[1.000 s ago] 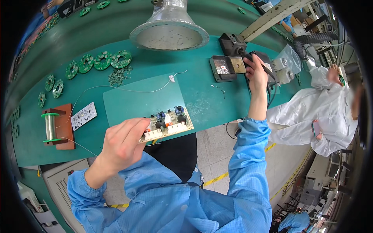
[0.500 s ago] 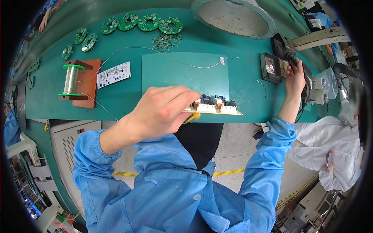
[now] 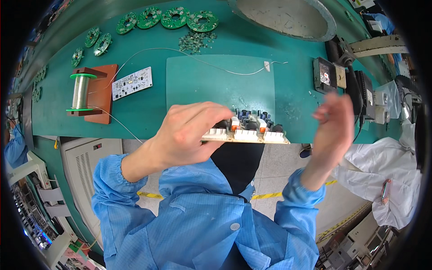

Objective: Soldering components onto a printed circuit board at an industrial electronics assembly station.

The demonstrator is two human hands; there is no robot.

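Note:
My left hand [image 3: 191,130] grips a circuit board [image 3: 252,137] by its left end, above the front edge of the green table. The board is held nearly level, edge towards me, with white connectors, dark capacitors and orange-and-white parts on top. To the right of the board, my right hand [image 3: 335,128] hangs in the air, apart from it. Its fingers are curled and smeared by motion, and I see nothing in them. Beyond that hand stand a black soldering-iron holder [image 3: 344,54] and a dark station box [image 3: 365,92] with a cable.
A solder wire spool [image 3: 81,92] sits on a brown stand [image 3: 105,83], beside a white circuit board [image 3: 132,83]. Round green boards [image 3: 175,18] and a pile of small parts [image 3: 197,42] lie at the back. A large hood [image 3: 288,18] overhangs the far side. Someone in white [image 3: 378,175] is at the right.
My right hand has left the dark handle at the holder and come down towards me. The board in my left hand has tipped slightly, showing more of its top parts.

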